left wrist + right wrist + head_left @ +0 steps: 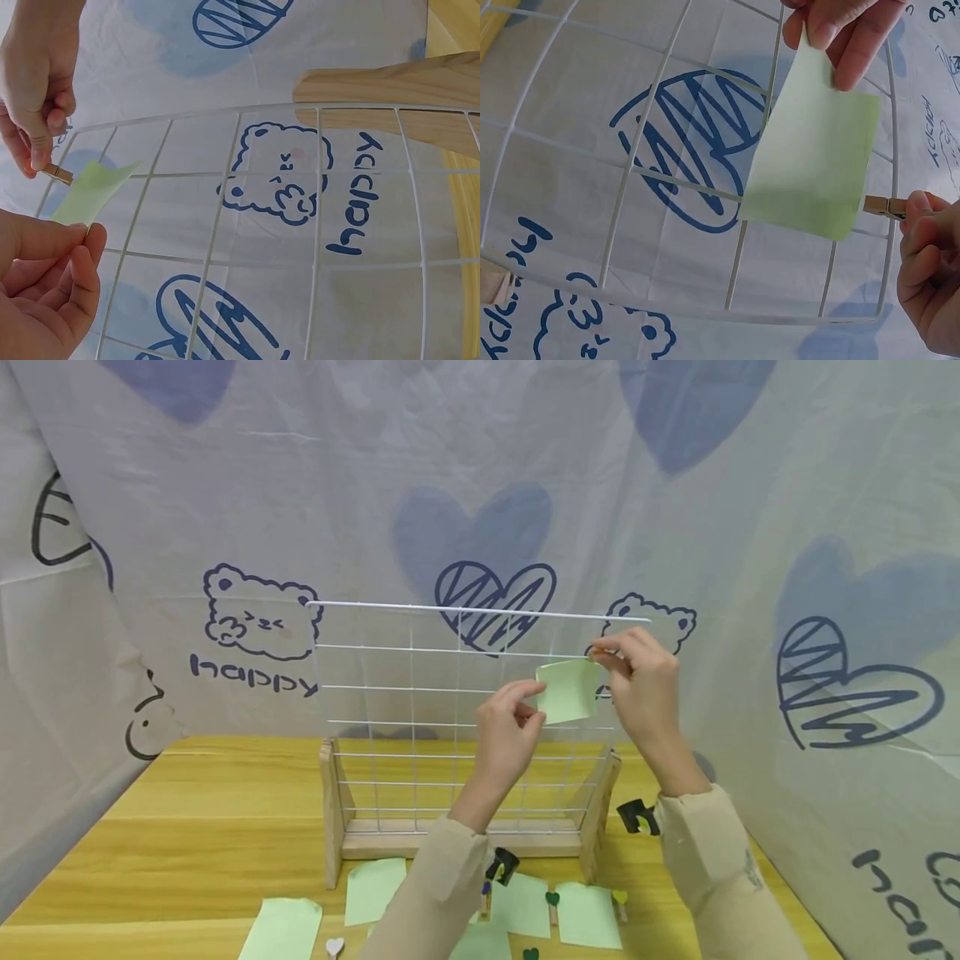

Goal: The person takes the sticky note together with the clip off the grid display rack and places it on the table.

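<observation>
A pale green sticky note (567, 692) is held up before the right part of a white wire grid (435, 689). My left hand (510, 727) pinches its left edge between thumb and finger. My right hand (643, 689) pinches a small wooden clothespin (885, 206) close to the note's upper right corner. In the right wrist view the clothespin's tip points at the note's edge; whether it touches is hard to tell. The grid stands upright in a wooden base (465, 843).
Several green notes (588, 914) lie on the wooden table (225, 827) in front of the base. Among them lie clothespins with heart tops, such as a white heart (334, 947), a green heart (552, 899) and a yellow heart (619, 897). A printed curtain (337, 485) hangs behind the grid.
</observation>
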{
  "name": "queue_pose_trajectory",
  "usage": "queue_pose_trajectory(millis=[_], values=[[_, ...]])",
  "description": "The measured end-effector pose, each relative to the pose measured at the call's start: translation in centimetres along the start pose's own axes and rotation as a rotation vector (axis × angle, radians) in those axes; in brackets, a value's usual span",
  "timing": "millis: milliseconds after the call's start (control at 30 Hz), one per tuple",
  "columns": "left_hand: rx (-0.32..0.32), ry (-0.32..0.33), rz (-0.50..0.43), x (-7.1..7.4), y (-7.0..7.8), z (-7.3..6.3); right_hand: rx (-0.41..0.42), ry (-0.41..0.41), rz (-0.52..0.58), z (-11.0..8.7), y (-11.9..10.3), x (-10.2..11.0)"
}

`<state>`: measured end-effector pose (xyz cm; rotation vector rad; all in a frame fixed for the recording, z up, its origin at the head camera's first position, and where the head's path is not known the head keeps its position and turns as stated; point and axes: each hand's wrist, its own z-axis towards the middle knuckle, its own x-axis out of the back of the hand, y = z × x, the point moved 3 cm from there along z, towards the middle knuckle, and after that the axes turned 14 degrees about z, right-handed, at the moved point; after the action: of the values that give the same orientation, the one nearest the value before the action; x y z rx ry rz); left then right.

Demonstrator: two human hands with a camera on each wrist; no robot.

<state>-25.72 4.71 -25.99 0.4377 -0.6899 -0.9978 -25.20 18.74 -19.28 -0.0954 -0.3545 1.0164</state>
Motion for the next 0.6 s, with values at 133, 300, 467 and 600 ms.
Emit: queue_pose_trajectory(millis=[133,300,467,600], values=[[0.007,-0.023,-0.004,0.1,0.2,-0.2,-0.004,-0.002,0.026,-0.2,-0.1,0.4],[0.0,-0.023,-0.021,0.2,0.2,-0.5,0.0,-0.002,0.042,-0.9,-0.1,1.0],[-0.021,-0.002,-0.031,0.5,0.3,-0.7,-0.026,0.001,0.045,-1.8,0.1,1.7],[-0.03,-0.006,-0.034,0.6,0.3,-0.9,-0.027,0.001,0.039,-2.5,0.1,2.1]])
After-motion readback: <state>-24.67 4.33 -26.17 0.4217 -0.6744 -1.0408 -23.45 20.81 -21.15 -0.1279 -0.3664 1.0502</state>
